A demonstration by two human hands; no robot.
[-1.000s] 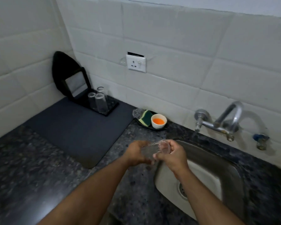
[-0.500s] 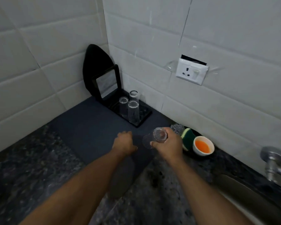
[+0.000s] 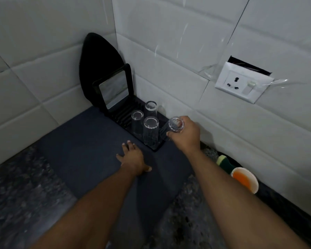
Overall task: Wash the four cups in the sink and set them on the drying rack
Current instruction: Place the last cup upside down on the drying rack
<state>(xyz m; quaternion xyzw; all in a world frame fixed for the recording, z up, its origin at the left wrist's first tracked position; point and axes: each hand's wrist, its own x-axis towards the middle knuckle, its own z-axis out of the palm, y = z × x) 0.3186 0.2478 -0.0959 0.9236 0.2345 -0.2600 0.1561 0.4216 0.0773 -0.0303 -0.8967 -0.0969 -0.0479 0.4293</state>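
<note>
Three clear glass cups stand upside down on the black drying rack (image 3: 156, 147) in the corner: one at the back (image 3: 151, 107), one at the left (image 3: 137, 119), one at the front (image 3: 151, 131). My right hand (image 3: 186, 134) grips a fourth clear cup (image 3: 172, 127), tilted with its base toward me, over the rack's right end beside the front cup. My left hand (image 3: 133, 157) lies flat with fingers spread on the dark mat (image 3: 83, 141), holding nothing. The sink is out of view.
A black-framed mirror (image 3: 113, 88) leans against a black board in the corner behind the rack. A yellow-green sponge (image 3: 223, 161) and a white bowl of orange liquid (image 3: 245, 178) sit by the wall on the right. A wall socket (image 3: 241, 84) is above. Speckled stone counter (image 3: 20, 194) surrounds the mat.
My view has swung left from the sink to the corner. My right hand carried the cup to the rack. My left hand let go of it and dropped onto the mat.
</note>
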